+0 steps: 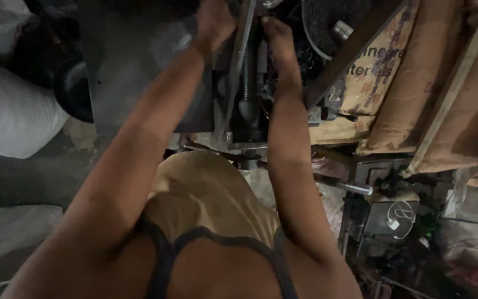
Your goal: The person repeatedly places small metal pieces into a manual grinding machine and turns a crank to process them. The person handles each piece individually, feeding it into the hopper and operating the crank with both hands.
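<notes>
Both my arms reach forward over a dark metal machine [248, 105] with a threaded vertical screw and a flat steel bar [238, 66] running up its middle. My left hand [213, 22] rests at the top of the view on the left side of the bar, fingers curled; what it grips is hidden in the dark. Just right of the bar, my right hand [277, 34] has its fingers closed around something on the machine's upper part. A grey metal sheet [123, 66] lies under my left forearm.
Brown paper sacks [416, 94] are stacked at the right behind a wooden slat [449, 88]. White filled bags [12, 111] sit at the left. A metal bracket with a rod [355, 187] and a white cable [396, 216] lie at the lower right.
</notes>
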